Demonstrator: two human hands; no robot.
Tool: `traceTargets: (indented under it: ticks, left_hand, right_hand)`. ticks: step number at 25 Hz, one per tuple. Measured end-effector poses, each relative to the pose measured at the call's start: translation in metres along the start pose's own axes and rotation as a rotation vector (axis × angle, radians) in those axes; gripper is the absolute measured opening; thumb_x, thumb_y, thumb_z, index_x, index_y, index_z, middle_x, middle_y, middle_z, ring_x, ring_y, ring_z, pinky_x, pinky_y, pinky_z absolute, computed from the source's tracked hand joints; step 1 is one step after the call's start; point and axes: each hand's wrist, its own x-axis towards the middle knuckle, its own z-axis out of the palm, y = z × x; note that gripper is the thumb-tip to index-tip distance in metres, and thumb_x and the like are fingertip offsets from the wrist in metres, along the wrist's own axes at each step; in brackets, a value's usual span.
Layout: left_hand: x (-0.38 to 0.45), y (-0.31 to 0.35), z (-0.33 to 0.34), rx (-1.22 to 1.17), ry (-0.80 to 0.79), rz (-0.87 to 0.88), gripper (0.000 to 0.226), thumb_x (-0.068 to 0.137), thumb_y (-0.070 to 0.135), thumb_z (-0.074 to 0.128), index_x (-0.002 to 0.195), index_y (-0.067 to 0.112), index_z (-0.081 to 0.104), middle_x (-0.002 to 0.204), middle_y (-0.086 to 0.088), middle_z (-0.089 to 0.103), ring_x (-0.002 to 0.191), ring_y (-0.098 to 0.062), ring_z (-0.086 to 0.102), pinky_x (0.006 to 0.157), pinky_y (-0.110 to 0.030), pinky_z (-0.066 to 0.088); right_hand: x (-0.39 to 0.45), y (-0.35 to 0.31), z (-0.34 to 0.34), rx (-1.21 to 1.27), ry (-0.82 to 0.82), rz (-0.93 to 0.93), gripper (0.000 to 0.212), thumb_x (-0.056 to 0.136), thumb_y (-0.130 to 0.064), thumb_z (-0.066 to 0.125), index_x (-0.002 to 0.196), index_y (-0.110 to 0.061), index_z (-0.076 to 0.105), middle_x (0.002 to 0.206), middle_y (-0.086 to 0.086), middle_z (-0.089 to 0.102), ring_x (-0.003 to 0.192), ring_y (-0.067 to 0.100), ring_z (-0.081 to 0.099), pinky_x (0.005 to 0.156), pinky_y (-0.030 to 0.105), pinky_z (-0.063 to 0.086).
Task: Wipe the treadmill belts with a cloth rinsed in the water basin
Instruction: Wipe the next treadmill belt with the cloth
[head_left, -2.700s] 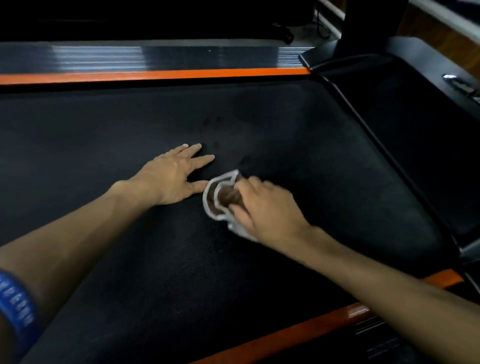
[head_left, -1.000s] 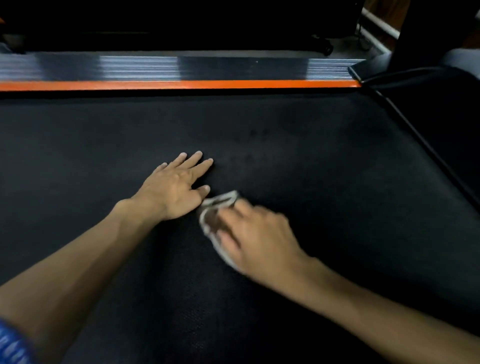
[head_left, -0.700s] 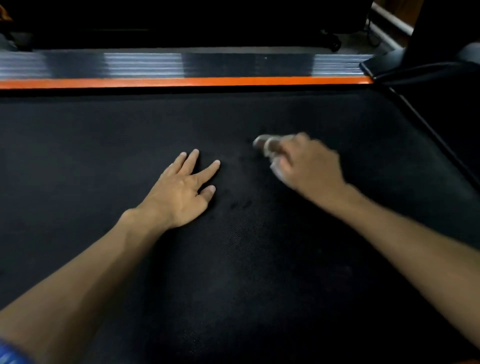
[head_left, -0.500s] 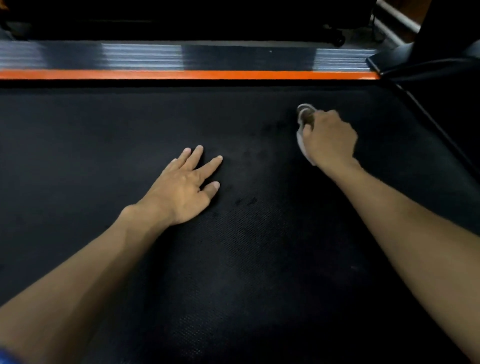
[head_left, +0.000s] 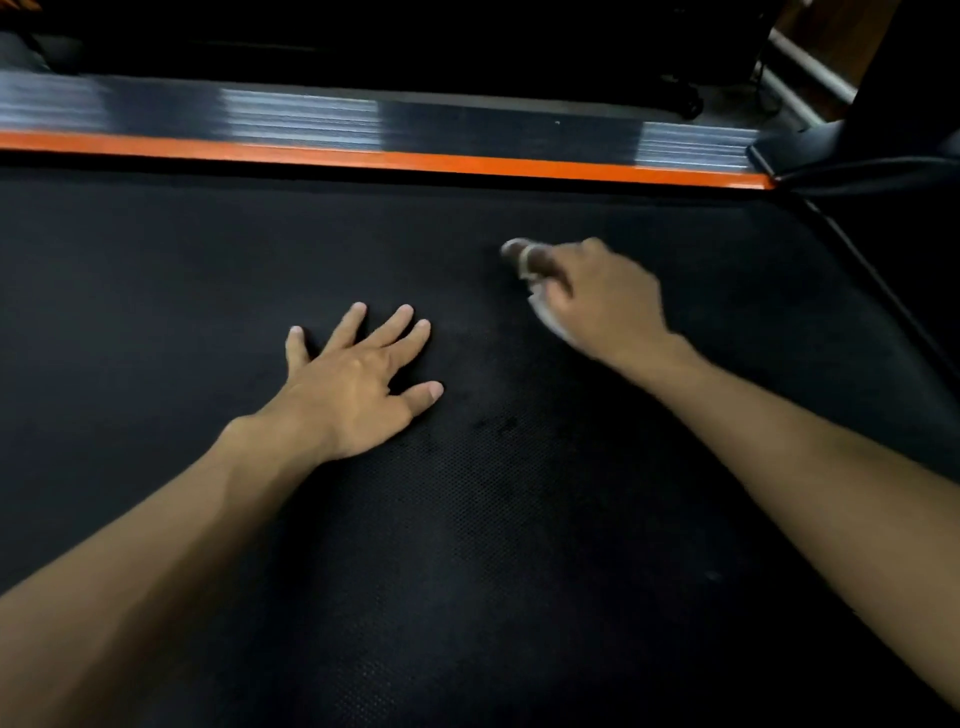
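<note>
While the right hand grips a bunched pale cloth and presses it to the treadmill belt, the left hand lies flat just beside it, fingers spread and straight, holding nothing and bracing on the belt. Motion blur softens the cloth, which shows only at the fingertips and under the palm. Between the two hands and a little nearer the body sit faint dark specks. Beyond both hands runs an orange side strip with a ribbed rail behind. No water basin is in view. To wipe well, I would keep even downward pressure, overlap the strokes, carry them across the specks, and refold to a cleaner face.
</note>
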Motion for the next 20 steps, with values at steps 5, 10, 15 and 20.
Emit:
traceTargets:
  ticks: [5,10,15,20]
  left_hand:
    - [0.002,-0.001,-0.004,-0.010,-0.016,-0.026,0.069,0.090,0.070,0.032,0.150,0.051,0.003,0.161,0.016,-0.016,0.148,-0.016,-0.018,0.116,-0.060,-0.007]
    - [0.005,-0.001,-0.003,0.005,-0.007,-0.043,0.069,0.088,0.072,0.032,0.149,0.054,0.003,0.162,0.010,-0.016,0.148,-0.015,-0.017,0.116,-0.059,-0.005]
    - [0.004,-0.001,-0.004,0.024,-0.024,-0.037,0.069,0.088,0.073,0.029,0.148,0.054,0.000,0.161,0.010,-0.017,0.148,-0.015,-0.017,0.116,-0.059,-0.005]
    - [0.003,-0.004,-0.004,0.021,-0.018,-0.029,0.070,0.085,0.075,0.026,0.147,0.056,-0.001,0.160,0.012,-0.019,0.148,-0.012,-0.019,0.117,-0.057,-0.006]
  right_hand:
    - [0.060,0.050,0.006,-0.061,0.045,0.451,0.034,0.099,-0.035,0.044,0.117,-0.011,0.059,0.118,0.017,0.060,0.102,0.038,0.061,0.072,0.038,0.040]
    - [0.082,-0.021,0.021,0.150,0.068,0.360,0.021,0.097,-0.026,0.051,0.113,-0.025,0.065,0.118,0.008,0.059,0.091,0.025,0.065,0.066,0.028,0.041]
    - [0.085,-0.091,0.026,0.252,-0.026,-0.051,0.026,0.095,-0.034,0.056,0.119,-0.028,0.063,0.123,0.000,0.060,0.102,0.021,0.062,0.072,0.031,0.041]
    - [0.097,-0.034,0.021,0.098,-0.007,-0.019,0.033,0.097,-0.035,0.050,0.128,-0.025,0.059,0.120,0.009,0.056,0.102,0.031,0.060,0.071,0.034,0.036]
